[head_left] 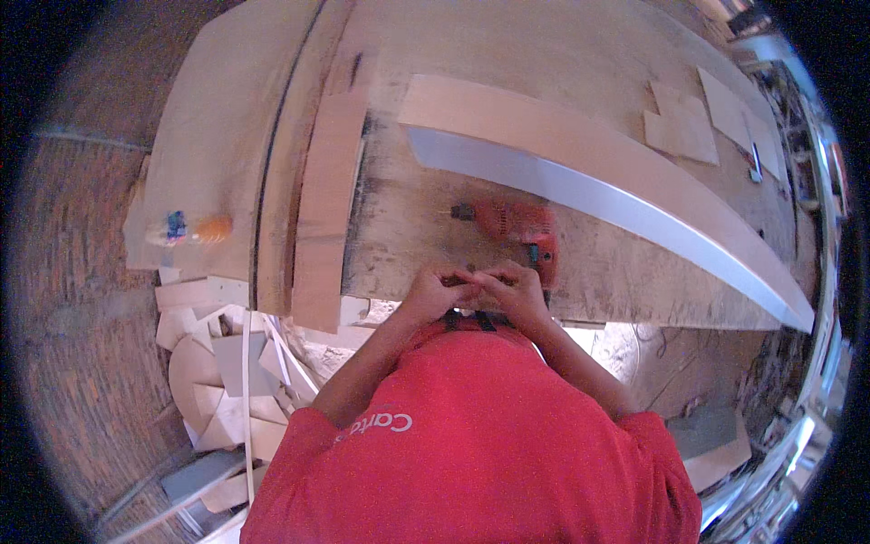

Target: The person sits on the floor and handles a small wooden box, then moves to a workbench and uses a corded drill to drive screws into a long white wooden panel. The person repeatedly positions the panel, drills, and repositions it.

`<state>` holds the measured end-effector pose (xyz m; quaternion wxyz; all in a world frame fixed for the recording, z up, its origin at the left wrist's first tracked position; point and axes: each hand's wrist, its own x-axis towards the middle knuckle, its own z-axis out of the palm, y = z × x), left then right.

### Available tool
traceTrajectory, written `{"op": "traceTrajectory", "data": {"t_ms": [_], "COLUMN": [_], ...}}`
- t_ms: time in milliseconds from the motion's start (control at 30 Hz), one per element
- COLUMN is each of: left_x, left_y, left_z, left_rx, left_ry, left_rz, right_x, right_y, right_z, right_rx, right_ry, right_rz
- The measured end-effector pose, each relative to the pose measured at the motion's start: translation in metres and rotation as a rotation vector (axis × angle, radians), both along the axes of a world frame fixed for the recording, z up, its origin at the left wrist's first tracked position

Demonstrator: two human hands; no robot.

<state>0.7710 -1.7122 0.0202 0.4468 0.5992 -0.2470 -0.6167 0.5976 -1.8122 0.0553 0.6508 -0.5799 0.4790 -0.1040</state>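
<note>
My left hand (pixel 437 292) and my right hand (pixel 513 290) meet in front of my body at the table's near edge. Their fingertips are pinched together and touch. Whatever may be between them is too small or hidden to make out. Just beyond my right hand, a red power drill (pixel 518 220) lies on its side on the wooden worktable (pixel 399 218), chuck pointing left. Behind the drill, a long board (pixel 562 145) with a pale, shiny edge face runs from the upper middle to the lower right.
A narrow wooden strip (pixel 326 199) lies along the table's left part. Farther left sit a blurred blue item (pixel 176 226) and an orange one (pixel 214 228). Thin wood pieces (pixel 681 125) rest at the far right. Offcuts (pixel 213 372) are heaped on the floor at left.
</note>
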Motion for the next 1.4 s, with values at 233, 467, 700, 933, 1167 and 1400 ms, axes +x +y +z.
{"op": "traceTrajectory", "data": {"t_ms": [233, 467, 700, 933, 1167, 1400], "left_x": [0.012, 0.079, 0.184, 0.222, 0.196, 0.176], "left_y": [0.011, 0.004, -0.027, -0.060, -0.080, -0.095], "left_z": [0.015, 0.033, 0.056, 0.057, 0.054, 0.074], "left_rx": [-0.065, -0.078, -0.270, -0.433, -0.459, -0.749], "left_ry": [-0.276, -0.026, -0.081, -0.144, -0.177, -0.151], "left_rz": [0.059, 0.232, 0.315, 0.215, -0.018, 0.000], "right_x": [-0.062, -0.073, -0.057, -0.016, 0.023, 0.084], "right_y": [-0.054, -0.103, -0.079, -0.019, 0.023, 0.002], "right_z": [-0.093, -0.107, -0.042, 0.122, 0.286, 0.350], "right_rx": [-0.669, 0.056, 0.624, 0.058, -0.230, -0.526], "right_ry": [0.525, 0.162, -0.009, 0.166, 0.329, 0.551], "right_rz": [-0.009, -0.074, -0.265, -0.251, -0.391, -0.210]}}
